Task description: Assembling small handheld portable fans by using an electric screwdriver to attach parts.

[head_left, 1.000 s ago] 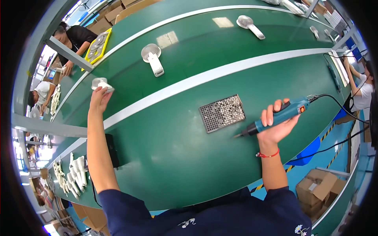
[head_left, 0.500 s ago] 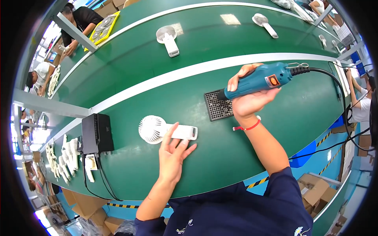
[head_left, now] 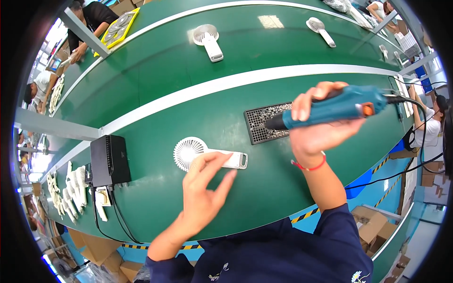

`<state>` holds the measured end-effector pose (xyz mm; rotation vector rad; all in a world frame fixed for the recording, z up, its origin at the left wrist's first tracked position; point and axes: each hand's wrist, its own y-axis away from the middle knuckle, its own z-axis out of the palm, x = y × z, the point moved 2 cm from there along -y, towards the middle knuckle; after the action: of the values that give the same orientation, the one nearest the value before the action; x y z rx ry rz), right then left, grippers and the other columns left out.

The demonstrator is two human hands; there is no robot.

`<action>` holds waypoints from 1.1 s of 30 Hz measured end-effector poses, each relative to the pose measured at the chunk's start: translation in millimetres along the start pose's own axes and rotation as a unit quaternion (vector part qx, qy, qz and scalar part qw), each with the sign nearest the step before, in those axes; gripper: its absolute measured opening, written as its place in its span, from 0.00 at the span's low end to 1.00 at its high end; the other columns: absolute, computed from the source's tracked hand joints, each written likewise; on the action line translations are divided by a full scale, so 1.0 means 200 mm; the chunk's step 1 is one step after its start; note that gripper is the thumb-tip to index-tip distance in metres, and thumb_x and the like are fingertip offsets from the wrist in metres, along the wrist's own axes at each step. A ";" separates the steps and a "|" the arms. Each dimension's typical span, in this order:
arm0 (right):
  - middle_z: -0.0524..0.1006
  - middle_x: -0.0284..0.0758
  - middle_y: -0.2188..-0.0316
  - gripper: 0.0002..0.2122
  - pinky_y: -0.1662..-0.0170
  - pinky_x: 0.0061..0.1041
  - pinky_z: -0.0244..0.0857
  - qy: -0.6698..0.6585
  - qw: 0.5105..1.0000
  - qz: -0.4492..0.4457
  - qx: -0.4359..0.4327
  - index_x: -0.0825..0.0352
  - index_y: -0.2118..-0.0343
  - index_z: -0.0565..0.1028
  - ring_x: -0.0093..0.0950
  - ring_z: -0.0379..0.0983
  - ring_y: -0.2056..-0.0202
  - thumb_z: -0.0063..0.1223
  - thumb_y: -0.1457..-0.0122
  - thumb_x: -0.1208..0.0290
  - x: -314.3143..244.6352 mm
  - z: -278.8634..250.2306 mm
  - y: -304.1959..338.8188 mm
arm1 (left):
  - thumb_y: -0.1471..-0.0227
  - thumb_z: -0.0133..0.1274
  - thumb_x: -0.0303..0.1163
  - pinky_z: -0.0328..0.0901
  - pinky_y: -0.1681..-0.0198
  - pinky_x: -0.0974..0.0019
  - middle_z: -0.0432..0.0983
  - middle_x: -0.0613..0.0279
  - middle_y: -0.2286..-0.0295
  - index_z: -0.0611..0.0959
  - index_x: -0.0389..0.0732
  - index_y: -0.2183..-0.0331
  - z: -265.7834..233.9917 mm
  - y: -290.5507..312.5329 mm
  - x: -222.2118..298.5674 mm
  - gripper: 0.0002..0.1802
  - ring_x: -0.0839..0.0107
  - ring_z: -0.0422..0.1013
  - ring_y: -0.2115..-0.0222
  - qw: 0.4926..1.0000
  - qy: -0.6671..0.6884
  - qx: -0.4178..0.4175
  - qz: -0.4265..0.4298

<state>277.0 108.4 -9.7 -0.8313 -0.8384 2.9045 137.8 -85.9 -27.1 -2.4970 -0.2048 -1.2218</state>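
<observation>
White plastic is what we have under our left hand [head_left: 205,188]: a small handheld fan [head_left: 207,154] lying flat on the green desk [head_left: 155,94], its round grille to the left and its handle pointing right. Our left fingers are spread and loose, their tips touching the handle without closing on it. Our right hand [head_left: 316,127] is clenched around a blue electric screwdriver [head_left: 330,109], held above the desk with its dark tip pointing left over a black tray of screws [head_left: 265,123].

We judge the main risk to be the fan sliding: it is only pressed lightly, so a push from the driver could turn or skid it on the smooth surface. The driver's cable [head_left: 415,137] trails off to the right and might tug the tool off line. The tip hangs close over the tray, and a careless dip could scatter screws.

Counting: we see three fans, one under our hand and two more [head_left: 207,40] [head_left: 320,29] farther up the desk. One screwdriver, one screw tray, one black box [head_left: 109,160] at the left.
</observation>
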 end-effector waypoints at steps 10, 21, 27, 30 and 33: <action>0.69 0.34 0.72 0.26 0.88 0.25 0.56 0.003 0.997 0.059 -0.046 0.64 0.56 0.68 0.24 0.58 0.89 0.25 0.35 0.44 -0.13 0.20 0.11 | 0.62 0.65 0.23 0.64 0.77 0.67 0.70 0.64 0.78 0.84 0.38 0.70 0.09 -0.10 -0.08 0.11 0.68 0.69 0.78 0.970 -0.031 0.040 0.240; 0.69 0.33 0.72 0.26 0.88 0.23 0.55 0.004 0.996 0.087 -0.014 0.64 0.57 0.68 0.24 0.58 0.89 0.21 0.34 0.46 -0.10 0.27 0.19 | 0.65 0.66 0.22 0.64 0.80 0.69 0.71 0.63 0.78 0.83 0.38 0.74 0.04 0.00 -0.15 0.10 0.71 0.70 0.80 0.977 0.034 0.004 0.209; 0.70 0.37 0.73 0.34 0.87 0.27 0.59 -0.038 0.990 0.137 0.009 0.63 0.55 0.67 0.27 0.63 0.88 0.22 0.40 0.34 -0.08 0.25 0.22 | 0.62 0.66 0.23 0.62 0.80 0.72 0.73 0.64 0.78 0.84 0.37 0.74 0.05 0.03 -0.20 0.08 0.76 0.69 0.80 0.979 0.102 -0.037 0.170; 0.70 0.37 0.73 0.34 0.87 0.26 0.59 -0.074 0.978 0.184 -0.065 0.63 0.56 0.67 0.27 0.64 0.88 0.23 0.41 0.32 -0.06 0.25 0.21 | 0.61 0.66 0.23 0.62 0.80 0.72 0.74 0.64 0.77 0.85 0.37 0.73 0.07 0.04 -0.22 0.07 0.76 0.68 0.80 0.971 0.152 -0.077 0.166; 0.67 0.32 0.75 0.25 0.91 0.22 0.54 -0.058 0.972 0.164 -0.156 0.64 0.56 0.66 0.21 0.57 0.90 0.25 0.35 0.45 -0.04 0.28 0.24 | 0.57 0.64 0.23 0.63 0.78 0.69 0.73 0.64 0.76 0.84 0.36 0.72 0.09 0.05 -0.21 0.06 0.73 0.69 0.79 0.964 0.195 -0.112 0.140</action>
<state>261.9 38.6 10.9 -0.9033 -1.3114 3.1785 127.3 -87.1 -73.2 -2.2930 0.3934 -1.6458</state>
